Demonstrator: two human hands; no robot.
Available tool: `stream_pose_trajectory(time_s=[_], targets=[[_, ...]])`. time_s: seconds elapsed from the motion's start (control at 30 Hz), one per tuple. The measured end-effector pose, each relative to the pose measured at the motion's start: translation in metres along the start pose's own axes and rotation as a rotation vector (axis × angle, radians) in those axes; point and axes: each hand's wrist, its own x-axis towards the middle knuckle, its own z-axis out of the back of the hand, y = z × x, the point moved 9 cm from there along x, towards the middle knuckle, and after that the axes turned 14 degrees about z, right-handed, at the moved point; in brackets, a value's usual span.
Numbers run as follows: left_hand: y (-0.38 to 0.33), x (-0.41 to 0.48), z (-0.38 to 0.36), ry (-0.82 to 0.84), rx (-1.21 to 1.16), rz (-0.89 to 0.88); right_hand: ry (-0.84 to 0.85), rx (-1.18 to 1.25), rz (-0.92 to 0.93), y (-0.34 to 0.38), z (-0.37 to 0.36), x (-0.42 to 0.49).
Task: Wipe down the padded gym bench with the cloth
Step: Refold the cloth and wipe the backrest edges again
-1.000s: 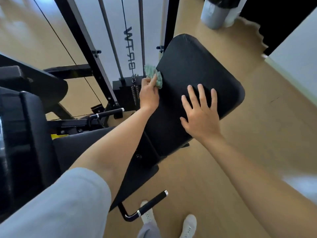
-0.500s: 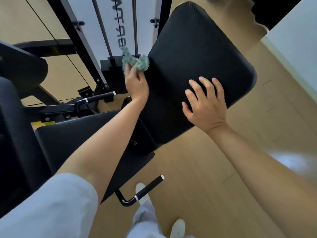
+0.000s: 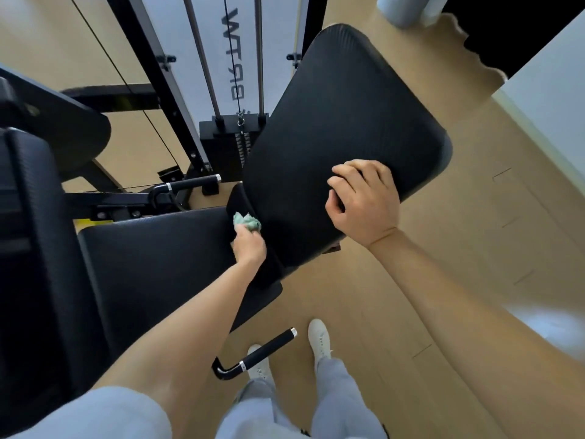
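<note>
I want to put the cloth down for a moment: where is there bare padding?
The wide black ribbed back pad is bare beyond the right hand, up to its rounded top edge. The black seat pad is bare left of the left hand. Crowded: the seam between them, where that hand holds the crumpled green cloth.

Matt ribbed black padded bench [image 3: 345, 122], crumpled green cloth [image 3: 247, 221], pale wood-look floor [image 3: 443, 280]

Black padded bench [image 3: 342, 128] (ribbed) carries a crumpled green cloth [image 3: 246, 221]; wooden floor [image 3: 481, 198] below.
</note>
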Motion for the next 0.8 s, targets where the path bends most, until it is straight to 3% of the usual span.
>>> stream_pose_trajectory(time_s=[0.07,0.13,0.23,0.3,0.37,0.43,0.53,0.6,0.7,0.73,0.8], targets=[[-0.049,-0.035,0.019,0.009,-0.274,-0.131,-0.169,0.088,-0.076,-0.006,0.029,-0.002],[-0.108,-0.086,0.041,0.01,-0.407,-0.351,-0.301,0.043,-0.266,-0.031,0.065,-0.013],[-0.19,-0.173,0.056,0.002,-0.493,-0.708,-0.264,0.057,-0.719,-0.096,0.084,-0.047],[-0.227,-0.227,0.04,0.048,-0.442,-0.945,-0.15,0.352,-0.917,-0.128,0.06,-0.066],[-0.241,-0.258,0.001,0.077,-0.23,-1.117,-0.105,0.698,-0.94,-0.13,0.035,-0.067],[-0.229,-0.268,-0.034,-0.034,-0.074,-1.208,-0.158,0.937,-0.916,-0.122,0.026,-0.065],[-0.178,-0.227,-0.044,-0.114,-0.188,-1.062,-0.201,1.024,-0.953,-0.116,0.02,-0.073],[-0.119,-0.172,-0.049,-0.148,-0.179,-0.724,-0.195,1.028,-0.973,-0.114,0.017,-0.075],[-0.011,-0.104,-0.05,-0.106,0.094,-0.056,-0.216,1.048,-0.975,-0.113,0.012,-0.076],[0.008,-0.101,-0.048,-0.081,0.125,0.048,-0.224,1.058,-0.972,-0.113,0.01,-0.076],[0.002,-0.113,-0.038,-0.095,-0.005,0.028,-0.231,1.065,-0.978,-0.113,0.009,-0.078]])
